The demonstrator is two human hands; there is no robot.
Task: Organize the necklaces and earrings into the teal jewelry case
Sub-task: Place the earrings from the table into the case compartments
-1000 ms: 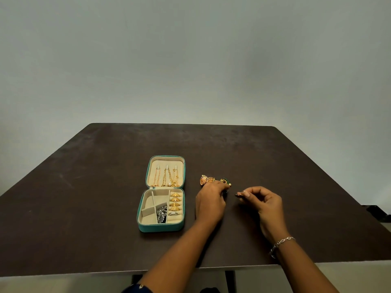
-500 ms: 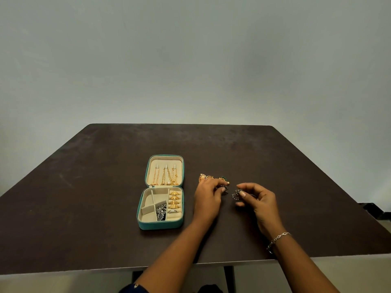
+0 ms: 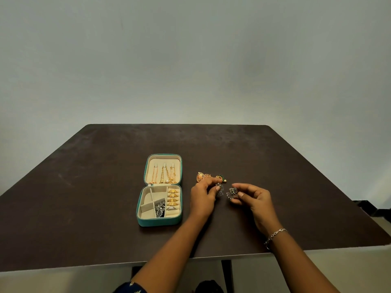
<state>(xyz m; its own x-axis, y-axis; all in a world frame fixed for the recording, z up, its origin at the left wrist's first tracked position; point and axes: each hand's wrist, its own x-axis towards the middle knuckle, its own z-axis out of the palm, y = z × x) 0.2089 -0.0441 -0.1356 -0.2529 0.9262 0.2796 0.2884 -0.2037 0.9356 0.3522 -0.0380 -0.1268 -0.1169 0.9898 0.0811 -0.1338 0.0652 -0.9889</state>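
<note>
Metal filigree: our left hand (image 3: 202, 200) pinches the left earring (image 3: 220, 189), our right hand (image 3: 258, 203) the right earring (image 3: 231, 192), right of the cream-lined case (image 3: 159, 223).

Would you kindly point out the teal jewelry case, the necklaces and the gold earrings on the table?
teal jewelry case (image 3: 158, 222): head view, front outer wall.
necklaces (image 3: 164, 174): head view, middle chain in the lid.
gold earrings (image 3: 200, 177): head view, leftmost leaf-shaped piece.

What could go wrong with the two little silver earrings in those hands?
The left hand pinches one dark silver filigree earring, the right hand the matching earring; either might slip onto the dark brown table. The left hand may also knock the loose gold leaf-shaped earrings just beyond it.
</note>
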